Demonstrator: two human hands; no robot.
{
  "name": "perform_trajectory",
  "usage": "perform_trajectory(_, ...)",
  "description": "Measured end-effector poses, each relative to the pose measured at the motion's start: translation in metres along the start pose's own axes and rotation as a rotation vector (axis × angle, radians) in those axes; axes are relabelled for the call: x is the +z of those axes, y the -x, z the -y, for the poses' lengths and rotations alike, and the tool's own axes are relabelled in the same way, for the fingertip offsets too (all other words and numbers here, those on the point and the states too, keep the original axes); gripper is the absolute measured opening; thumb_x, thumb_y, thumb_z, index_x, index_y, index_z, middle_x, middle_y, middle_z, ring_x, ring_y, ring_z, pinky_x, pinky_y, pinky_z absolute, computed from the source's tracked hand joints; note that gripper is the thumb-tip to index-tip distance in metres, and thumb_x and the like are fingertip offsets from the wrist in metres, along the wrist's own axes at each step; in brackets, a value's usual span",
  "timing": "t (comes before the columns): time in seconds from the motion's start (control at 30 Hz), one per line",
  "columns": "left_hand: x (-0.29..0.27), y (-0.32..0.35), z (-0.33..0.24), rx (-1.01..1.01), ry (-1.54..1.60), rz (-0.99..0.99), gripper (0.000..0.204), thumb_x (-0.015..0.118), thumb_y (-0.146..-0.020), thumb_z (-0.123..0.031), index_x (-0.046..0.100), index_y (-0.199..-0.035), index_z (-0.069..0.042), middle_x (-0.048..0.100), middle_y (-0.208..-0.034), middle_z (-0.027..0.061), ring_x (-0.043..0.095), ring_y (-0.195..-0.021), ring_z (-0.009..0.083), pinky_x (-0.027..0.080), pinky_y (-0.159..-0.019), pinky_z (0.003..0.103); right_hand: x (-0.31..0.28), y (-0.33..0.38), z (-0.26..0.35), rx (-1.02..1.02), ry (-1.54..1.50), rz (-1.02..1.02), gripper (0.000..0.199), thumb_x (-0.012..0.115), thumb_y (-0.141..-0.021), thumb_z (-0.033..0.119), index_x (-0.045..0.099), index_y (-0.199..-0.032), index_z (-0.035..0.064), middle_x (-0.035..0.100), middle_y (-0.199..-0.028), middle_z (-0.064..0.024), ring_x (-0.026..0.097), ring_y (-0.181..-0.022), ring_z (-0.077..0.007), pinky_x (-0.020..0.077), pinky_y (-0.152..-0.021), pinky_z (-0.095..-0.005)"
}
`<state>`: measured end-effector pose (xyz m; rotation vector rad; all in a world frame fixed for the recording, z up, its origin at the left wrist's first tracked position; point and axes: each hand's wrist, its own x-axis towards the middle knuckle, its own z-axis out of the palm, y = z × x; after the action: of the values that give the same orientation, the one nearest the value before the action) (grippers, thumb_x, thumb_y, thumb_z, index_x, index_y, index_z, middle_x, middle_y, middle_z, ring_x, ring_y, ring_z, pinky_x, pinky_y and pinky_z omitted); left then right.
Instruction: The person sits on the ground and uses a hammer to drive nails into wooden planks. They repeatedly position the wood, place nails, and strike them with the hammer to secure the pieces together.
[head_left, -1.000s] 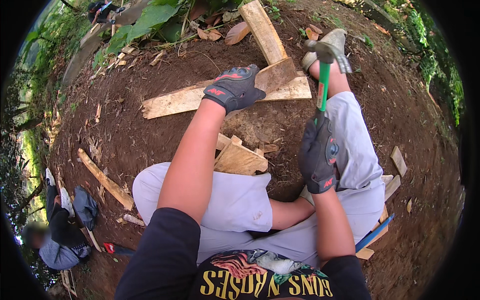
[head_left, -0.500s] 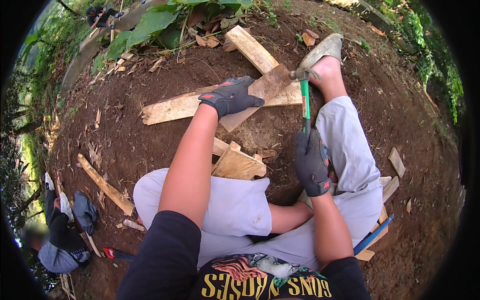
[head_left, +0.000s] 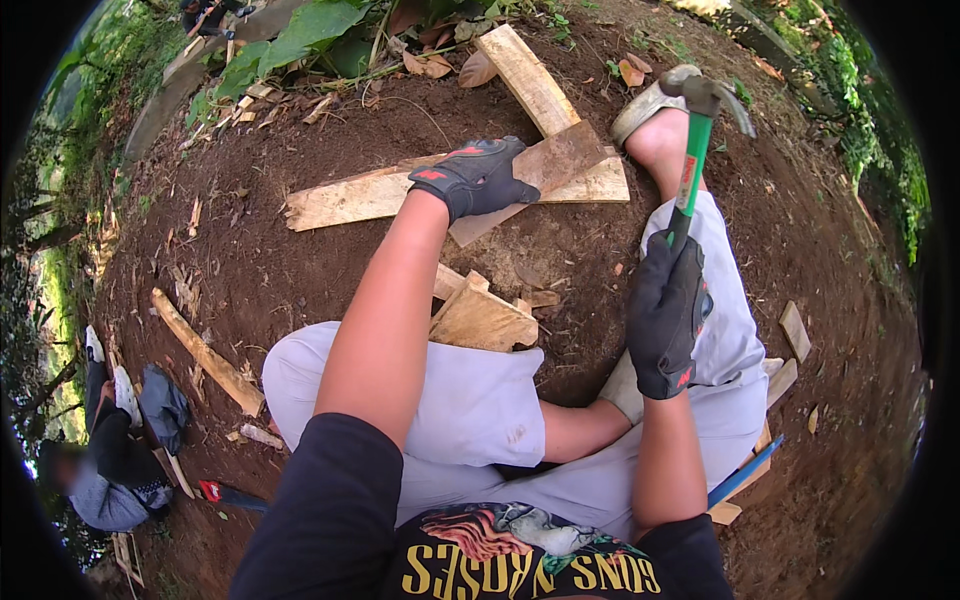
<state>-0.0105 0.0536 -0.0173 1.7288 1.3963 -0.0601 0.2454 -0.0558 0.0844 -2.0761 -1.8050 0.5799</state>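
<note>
I sit on bare soil in light trousers. My left hand (head_left: 478, 176), in a black and red glove, presses flat on crossed wooden planks (head_left: 350, 198) ahead of me. My right hand (head_left: 668, 315), also gloved, grips the green handle of a claw hammer (head_left: 697, 140), whose steel head is raised above my right foot in a sandal (head_left: 650, 105), to the right of the planks. A shorter plank (head_left: 525, 75) angles away behind the crossing.
Cut wood pieces (head_left: 480, 315) lie between my knees. A loose slat (head_left: 205, 350) and chips lie at left. Another person (head_left: 110, 470) sits at lower left beside a red-handled tool (head_left: 215, 492). Large green leaves (head_left: 300, 40) lie beyond the planks; scraps (head_left: 795, 330) at right.
The hammer came down to the planks half a second ago and is now lifted up and to the right. My left hand has stayed on the planks.
</note>
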Motion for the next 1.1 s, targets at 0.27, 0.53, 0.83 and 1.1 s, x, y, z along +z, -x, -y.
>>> perform_trajectory(0.27, -0.004, -0.005, -0.007, 0.015, 0.03, 0.045, 0.09, 0.071, -0.093, -0.064, 0.05, -0.159, -0.005, 0.061, -0.152, 0.0258, 0.058, -0.142, 0.0425, 0.048, -0.117, 0.05, 0.041, 0.015, -0.041, -0.145, 0.2, 0.135, 0.035, 0.05, -0.115, 0.028, 0.066, -0.126, -0.0005, 0.069, -0.097, -0.0262, 0.069, -0.085, -0.0425, 0.0511, -0.074, -0.0546)
perform_trajectory(0.53, 0.005, -0.004, -0.001, 0.019, 0.02, 0.01, 0.089, 0.071, -0.093, -0.062, 0.05, -0.159, -0.005, 0.064, -0.149, 0.025, 0.062, -0.138, 0.0407, 0.049, -0.115, 0.05, 0.013, 0.008, -0.009, -0.192, 0.044, -0.082, 0.032, 0.052, -0.114, 0.025, 0.066, -0.122, -0.0024, 0.069, -0.095, -0.0254, 0.068, -0.083, -0.0456, 0.0513, -0.073, -0.0552)
perform_trajectory(0.83, 0.005, -0.004, 0.003, -0.008, 0.0, 0.026, 0.091, 0.07, -0.091, -0.067, 0.054, -0.156, -0.004, 0.065, -0.149, 0.0245, 0.064, -0.136, 0.0398, 0.05, -0.115, 0.049, 0.003, 0.001, 0.008, -0.133, 0.081, -0.002, 0.035, 0.05, -0.114, 0.031, 0.068, -0.122, 0.0013, 0.069, -0.09, -0.0265, 0.069, -0.082, -0.0466, 0.0512, -0.073, -0.058)
perform_trajectory(1.1, 0.006, 0.013, -0.044, -0.184, -0.144, 0.095, 0.095, 0.076, -0.078, -0.071, 0.065, -0.144, -0.005, 0.072, -0.138, 0.0209, 0.071, -0.127, 0.036, 0.056, -0.109, 0.046, 0.019, -0.001, -0.029, -0.167, 0.287, 0.23, 0.034, 0.054, -0.112, 0.033, 0.069, -0.119, 0.0039, 0.07, -0.084, -0.0242, 0.07, -0.076, -0.0435, 0.0529, -0.069, -0.0569)
